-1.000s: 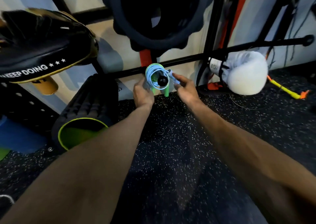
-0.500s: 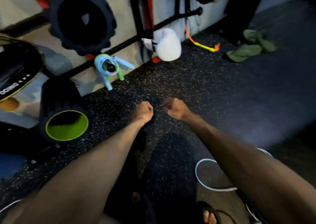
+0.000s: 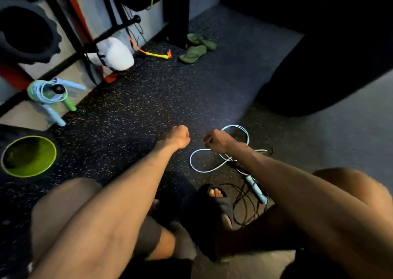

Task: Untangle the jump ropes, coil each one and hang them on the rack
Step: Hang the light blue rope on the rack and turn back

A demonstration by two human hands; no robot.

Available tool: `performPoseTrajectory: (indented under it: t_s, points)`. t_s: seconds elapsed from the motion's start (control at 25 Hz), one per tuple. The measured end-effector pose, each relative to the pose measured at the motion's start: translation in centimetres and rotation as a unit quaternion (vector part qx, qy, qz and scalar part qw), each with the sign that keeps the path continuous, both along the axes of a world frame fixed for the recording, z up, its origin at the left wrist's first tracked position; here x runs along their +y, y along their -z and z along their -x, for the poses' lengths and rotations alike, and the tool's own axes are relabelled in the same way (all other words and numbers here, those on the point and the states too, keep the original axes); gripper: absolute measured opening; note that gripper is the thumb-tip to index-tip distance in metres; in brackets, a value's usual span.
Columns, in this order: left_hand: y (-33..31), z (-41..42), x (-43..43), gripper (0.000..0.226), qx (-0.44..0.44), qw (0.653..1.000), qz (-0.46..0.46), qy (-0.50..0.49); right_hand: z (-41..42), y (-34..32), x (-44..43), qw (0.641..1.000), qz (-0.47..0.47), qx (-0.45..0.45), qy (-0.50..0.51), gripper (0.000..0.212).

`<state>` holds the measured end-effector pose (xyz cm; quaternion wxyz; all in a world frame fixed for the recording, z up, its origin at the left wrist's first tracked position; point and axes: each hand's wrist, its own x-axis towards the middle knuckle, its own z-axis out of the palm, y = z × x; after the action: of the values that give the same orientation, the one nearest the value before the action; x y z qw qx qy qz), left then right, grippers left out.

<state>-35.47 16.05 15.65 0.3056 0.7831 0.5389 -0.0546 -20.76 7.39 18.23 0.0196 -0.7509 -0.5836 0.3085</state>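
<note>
A coiled light-blue jump rope (image 3: 50, 92) with blue and green handles hangs on a peg of the black rack (image 3: 70, 31) at the left. On the speckled floor lies a loose light-blue rope (image 3: 203, 168) with a blue handle (image 3: 256, 190), tangled with a thin black rope (image 3: 244, 204). My left hand (image 3: 177, 137) is a closed fist above the floor, holding nothing. My right hand (image 3: 215, 140) is also a closed fist, just left of and above the blue rope's loops, not gripping it.
A white boxing glove (image 3: 116, 54) hangs on the rack. A yellow-orange rope handle (image 3: 156, 54) and green sandals (image 3: 195, 48) lie beyond. A black roller with a green core (image 3: 28, 156) stands at left. My sandalled foot (image 3: 214, 202) is beside the tangle. A dark bag (image 3: 329, 70) looms right.
My hands let go of the coiled blue rope on the peg and drew back as fists. The view swung right and down, bringing the loose ropes on the floor into sight.
</note>
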Motion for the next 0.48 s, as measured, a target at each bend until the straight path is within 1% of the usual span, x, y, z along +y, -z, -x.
performPoseTrajectory:
  t_s: [0.12, 0.32, 0.48]
  points:
    - [-0.7, -0.7, -3.6, 0.019, -0.001, 0.999, 0.000, 0.046, 0.1, -1.4, -4.9, 0.999, -0.019, -0.020, 0.033, 0.027]
    - [-1.0, -2.2, -8.3, 0.010, 0.004, 0.996, 0.005, 0.094, -0.8, -1.3, -10.6, 0.998, -0.021, -0.036, 0.054, 0.028]
    - [-0.9, -5.3, -11.2, 0.015, 0.002, 0.990, -0.008, 0.137, -3.2, -0.8, -13.8, 0.994, -0.030, -0.020, 0.100, 0.027]
